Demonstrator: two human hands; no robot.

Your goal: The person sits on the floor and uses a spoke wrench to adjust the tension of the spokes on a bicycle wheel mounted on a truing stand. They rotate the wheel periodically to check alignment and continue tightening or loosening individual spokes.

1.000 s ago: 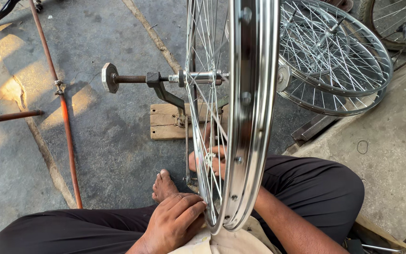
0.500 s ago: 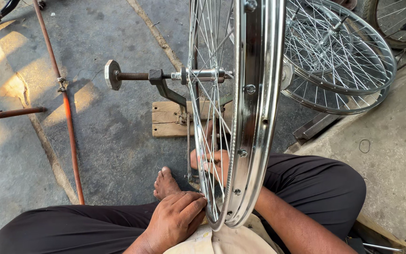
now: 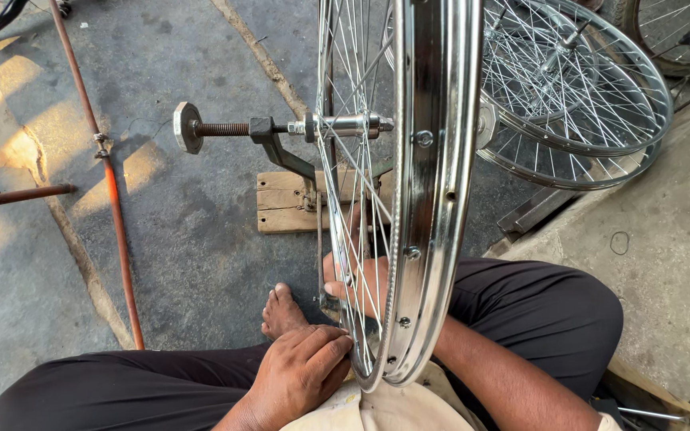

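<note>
Left hand (image 3: 303,373) rests at the bottom centre of the frame, fingers curled against the near edge of the chrome wheel rim (image 3: 433,199), fingertips touching the lowest spokes (image 3: 357,263). Loose contact, not a clenched fist; whether it pinches a spoke, cannot tell. Right hand (image 3: 361,283) sits behind the spokes, just above the left one, seen only through the wire lattice. Its fingers look bent around something small at the rim, but the object is hidden, so the grip state is unclear. Right forearm runs down to the lower right of the frame.

Rim stands upright and edge-on, running from top centre down to bottom centre. Its hub axle (image 3: 345,125) is clamped in a dark metal truing stand (image 3: 281,152), centre-left of the frame, with a threaded rod and a hex knob (image 3: 188,127) sticking out to the left. Stand is mounted on a wooden block (image 3: 285,201) lying on the concrete floor (image 3: 185,263).

Person sits cross-legged in dark trousers, bare foot (image 3: 281,313) just beside the left hand, right knee at lower right.

Upper right: more spoked wheels (image 3: 592,104) stacked flat, partly on a raised slab. Left side: a rusty orange rod (image 3: 109,191) running diagonally top to bottom, a second rod entering from the left edge.
</note>
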